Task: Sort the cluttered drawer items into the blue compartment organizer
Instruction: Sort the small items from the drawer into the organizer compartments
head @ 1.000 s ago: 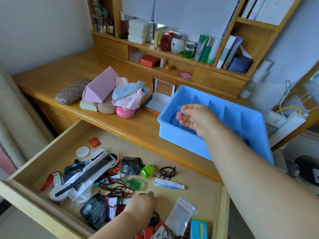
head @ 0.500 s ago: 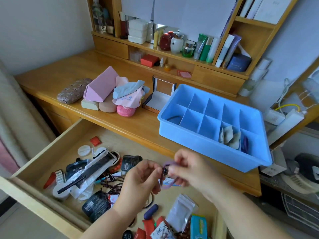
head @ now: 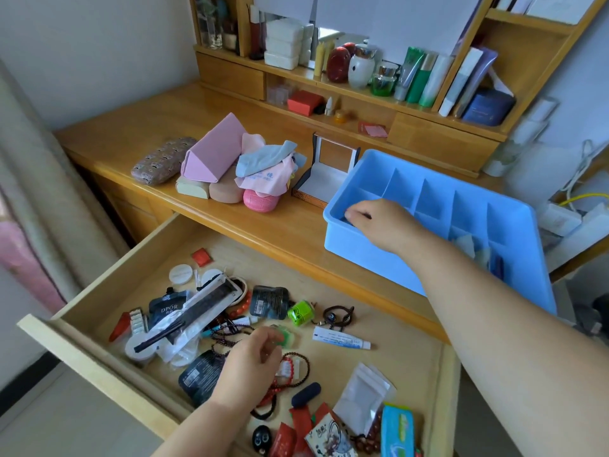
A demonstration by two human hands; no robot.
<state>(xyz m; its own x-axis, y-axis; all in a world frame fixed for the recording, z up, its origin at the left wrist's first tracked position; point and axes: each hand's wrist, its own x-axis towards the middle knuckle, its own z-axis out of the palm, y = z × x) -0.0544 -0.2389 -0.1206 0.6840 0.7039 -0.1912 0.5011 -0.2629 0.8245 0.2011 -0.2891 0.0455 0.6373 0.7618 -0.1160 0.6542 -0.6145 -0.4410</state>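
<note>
The blue compartment organizer (head: pixel 428 278) stands on the desk at the right. My right hand (head: pixel 379 222) reaches into its near-left compartment with the fingers curled down. The rim hides the fingertips and anything they may hold. The open wooden drawer (head: pixel 99 367) below holds clutter: a white tube (head: pixel 341 342), a green box (head: pixel 300 313), a dark bracelet (head: pixel 336 316), red bead bracelets (head: pixel 293 371), a navy capsule (head: pixel 305 394), a clear zip bag (head: pixel 362 397) and black sachets (head: pixel 268 301). Above the bead bracelets hovers my left hand (head: pixel 250 361), fingers loosely curled beside a green translucent item (head: pixel 285 338).
On the desk left of the organizer lie a patterned glasses case (head: pixel 163 159), a pink triangular case (head: pixel 214 153), a pile of cloths (head: pixel 267 166) and an open white-lined box (head: pixel 324 179). The shelf behind carries bottles and tubes (head: pixel 418 77). A blue tissue pack (head: pixel 397 430) lies at the drawer's near right.
Both hands held a purple ring over the drawer. My right hand has since gone up into the organizer's near-left compartment, and my left hand has dropped back over the beads.
</note>
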